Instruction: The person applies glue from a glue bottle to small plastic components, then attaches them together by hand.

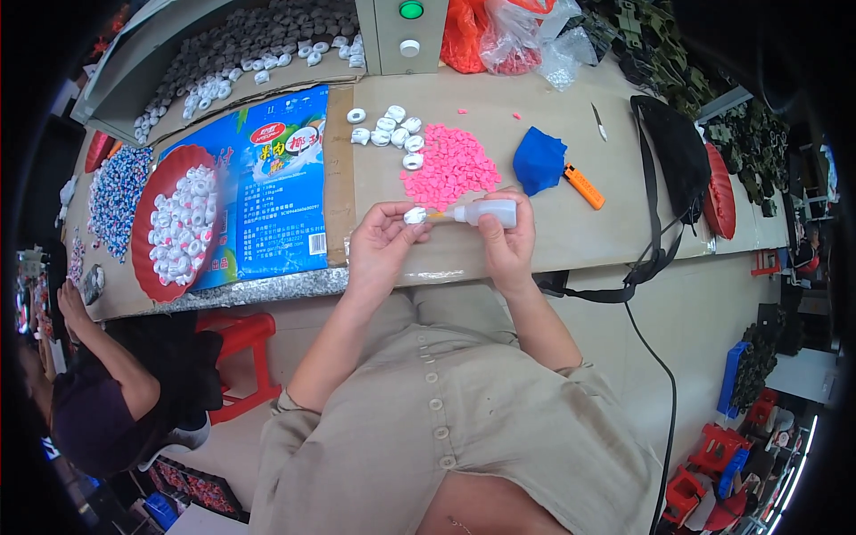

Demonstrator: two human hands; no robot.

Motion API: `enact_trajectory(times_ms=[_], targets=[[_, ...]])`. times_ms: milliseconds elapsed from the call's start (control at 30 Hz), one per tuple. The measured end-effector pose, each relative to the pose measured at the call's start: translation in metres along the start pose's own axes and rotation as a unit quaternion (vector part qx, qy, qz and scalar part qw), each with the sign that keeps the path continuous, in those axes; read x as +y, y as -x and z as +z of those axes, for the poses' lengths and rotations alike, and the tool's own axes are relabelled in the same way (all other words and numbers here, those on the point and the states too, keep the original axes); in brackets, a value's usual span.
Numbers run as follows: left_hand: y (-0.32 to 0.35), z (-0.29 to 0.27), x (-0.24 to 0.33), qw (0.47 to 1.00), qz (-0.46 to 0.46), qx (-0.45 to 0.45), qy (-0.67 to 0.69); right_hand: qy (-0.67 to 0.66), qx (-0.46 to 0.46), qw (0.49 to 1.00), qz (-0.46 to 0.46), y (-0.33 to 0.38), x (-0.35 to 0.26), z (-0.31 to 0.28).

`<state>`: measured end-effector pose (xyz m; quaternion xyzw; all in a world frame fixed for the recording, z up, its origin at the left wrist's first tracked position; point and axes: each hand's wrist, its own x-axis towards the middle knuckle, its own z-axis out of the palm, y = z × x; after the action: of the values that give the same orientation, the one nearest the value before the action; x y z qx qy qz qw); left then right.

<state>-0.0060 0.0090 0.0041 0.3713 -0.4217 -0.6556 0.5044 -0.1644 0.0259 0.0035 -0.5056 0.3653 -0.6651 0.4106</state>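
Note:
Over the table's near edge, my left hand [380,244] pinches a small rounded white piece [414,216] between thumb and fingertips. Gripped in my right hand [511,248] is a small white squeeze bottle [489,212], tilted on its side. Its thin yellowish nozzle points left and reaches the white piece; whether the tip touches it I cannot tell. Just beyond my hands lies a loose heap of small pink pieces [453,165]. Several more white pieces [389,128] sit in a cluster at that heap's far left.
A red dish [140,234] of white pieces overlaps a blue printed sheet [276,196] on the left. To the right lie a blue scrap [539,159], an orange utility knife [584,187], a small pointed blade [598,122] and a black bag [675,152]. Another person's arm [116,357] is at far left.

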Motion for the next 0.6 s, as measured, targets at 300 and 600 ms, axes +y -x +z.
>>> enact_trajectory(times_ms=[300,600], targets=[[-0.0003,-0.0015,-0.0011,1.0,-0.003,-0.007,-0.002,0.017,-0.007,1.0,-0.011,-0.0007,0.0,0.0001],[-0.0002,-0.0036,-0.0015,1.0,-0.002,-0.01,-0.001,0.029,-0.016,0.999,-0.009,-0.0001,0.0002,0.0006]])
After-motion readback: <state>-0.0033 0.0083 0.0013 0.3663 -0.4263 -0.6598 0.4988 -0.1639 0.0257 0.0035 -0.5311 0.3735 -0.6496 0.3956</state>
